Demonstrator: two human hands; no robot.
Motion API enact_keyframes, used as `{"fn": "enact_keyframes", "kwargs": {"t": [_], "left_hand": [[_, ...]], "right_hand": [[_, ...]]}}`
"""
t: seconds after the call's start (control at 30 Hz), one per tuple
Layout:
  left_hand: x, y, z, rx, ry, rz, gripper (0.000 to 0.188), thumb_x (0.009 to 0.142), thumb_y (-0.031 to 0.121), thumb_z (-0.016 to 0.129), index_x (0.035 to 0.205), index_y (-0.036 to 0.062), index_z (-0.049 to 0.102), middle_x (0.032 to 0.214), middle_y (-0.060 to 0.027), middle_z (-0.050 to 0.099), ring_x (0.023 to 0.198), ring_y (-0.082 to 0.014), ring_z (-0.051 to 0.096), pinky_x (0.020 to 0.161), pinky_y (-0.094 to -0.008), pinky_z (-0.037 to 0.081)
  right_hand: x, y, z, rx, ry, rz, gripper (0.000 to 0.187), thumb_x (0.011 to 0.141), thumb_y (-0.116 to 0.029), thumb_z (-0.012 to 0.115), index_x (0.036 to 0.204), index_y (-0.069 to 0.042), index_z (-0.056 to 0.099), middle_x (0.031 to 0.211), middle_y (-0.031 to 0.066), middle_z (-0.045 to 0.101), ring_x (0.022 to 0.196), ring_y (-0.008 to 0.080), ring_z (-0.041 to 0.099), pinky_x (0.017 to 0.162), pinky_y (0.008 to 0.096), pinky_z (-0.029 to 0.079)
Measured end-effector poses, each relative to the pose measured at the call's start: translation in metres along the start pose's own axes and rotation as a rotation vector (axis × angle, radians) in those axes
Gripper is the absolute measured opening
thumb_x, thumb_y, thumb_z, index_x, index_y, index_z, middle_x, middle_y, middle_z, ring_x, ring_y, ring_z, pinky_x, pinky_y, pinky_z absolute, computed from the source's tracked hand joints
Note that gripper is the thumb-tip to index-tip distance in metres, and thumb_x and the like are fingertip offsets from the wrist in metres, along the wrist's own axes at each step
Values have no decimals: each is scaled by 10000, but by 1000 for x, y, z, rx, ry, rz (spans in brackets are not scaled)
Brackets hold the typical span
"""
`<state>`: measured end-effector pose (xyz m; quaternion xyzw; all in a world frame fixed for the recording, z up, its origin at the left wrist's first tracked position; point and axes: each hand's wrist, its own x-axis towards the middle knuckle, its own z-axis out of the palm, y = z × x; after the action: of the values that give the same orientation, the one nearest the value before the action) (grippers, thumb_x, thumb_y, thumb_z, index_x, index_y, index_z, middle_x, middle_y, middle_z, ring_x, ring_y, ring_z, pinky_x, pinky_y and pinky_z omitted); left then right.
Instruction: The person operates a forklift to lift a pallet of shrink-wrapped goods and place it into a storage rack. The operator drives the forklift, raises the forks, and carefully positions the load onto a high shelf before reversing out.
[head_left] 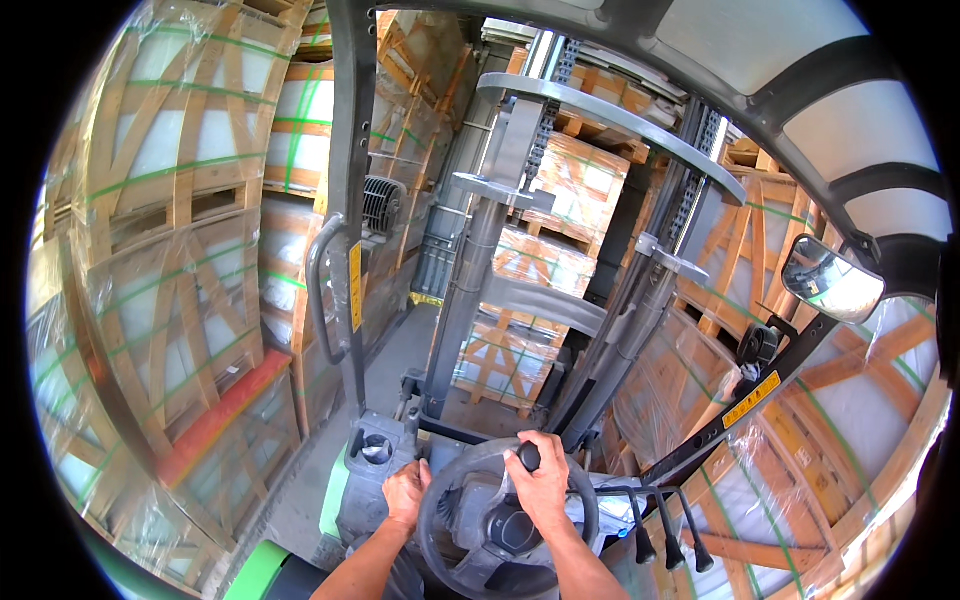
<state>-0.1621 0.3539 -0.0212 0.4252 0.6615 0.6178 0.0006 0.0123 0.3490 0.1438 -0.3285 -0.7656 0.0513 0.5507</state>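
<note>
In the forklift's cab, a dark steering wheel [590, 497] stands in front of me, with a black spinner knob [528, 456] at its top. My right hand [541, 486] is closed round that knob, thumb and fingers on either side of it. My left hand [404, 492] is closed just left of the wheel rim, beside the grey dashboard [362, 490]. What its fingers hold is hidden. Three black-knobbed hydraulic levers [673, 552] stand to the right of the wheel. Ahead rises the grey lifting mast [470, 285] with its chains.
Wrapped wooden crates [180, 180] with green straps are stacked high close on the left. More crates [770, 490] stand on the right. Seen through the mast, a crate stack [510, 362] is straight ahead. A narrow floor strip [400, 350] runs along the left. A mirror [832, 278] hangs at right.
</note>
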Motion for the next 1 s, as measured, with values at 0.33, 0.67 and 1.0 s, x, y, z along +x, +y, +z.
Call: {"fn": "enact_keyframes", "kwargs": {"t": [0.33, 0.67, 1.0], "left_hand": [[-3, 7, -3, -28, -30, -104, 367, 947, 327, 562, 702, 58, 609, 691, -211, 643, 660, -435, 630, 623, -509, 484], [-4, 3, 6, -44, -24, -199, 369, 939, 357, 571, 732, 56, 622, 668, -225, 631, 684, -450, 627, 658, -508, 486], [-6, 10, 5, -44, -44, -209, 365, 940, 350, 568, 743, 47, 623, 674, -229, 633, 694, -450, 635, 665, -512, 483]], "right_hand": [[-31, 16, -73, -162, -78, 91, 615, 813, -210, 754, 1342, -19, 503, 1327, 191, 556, 1242, 355, 523, 1061, 432, 407], [-147, 85, -280, -741, 244, 248, 242, 816, -63, 659, 1046, 5, 628, 1040, 194, 639, 993, 390, 595, 888, 459, 466], [-127, 59, -226, -608, 185, 107, 244, 859, -86, 637, 1080, 16, 614, 1072, 195, 641, 1010, 386, 595, 917, 464, 459]]}}
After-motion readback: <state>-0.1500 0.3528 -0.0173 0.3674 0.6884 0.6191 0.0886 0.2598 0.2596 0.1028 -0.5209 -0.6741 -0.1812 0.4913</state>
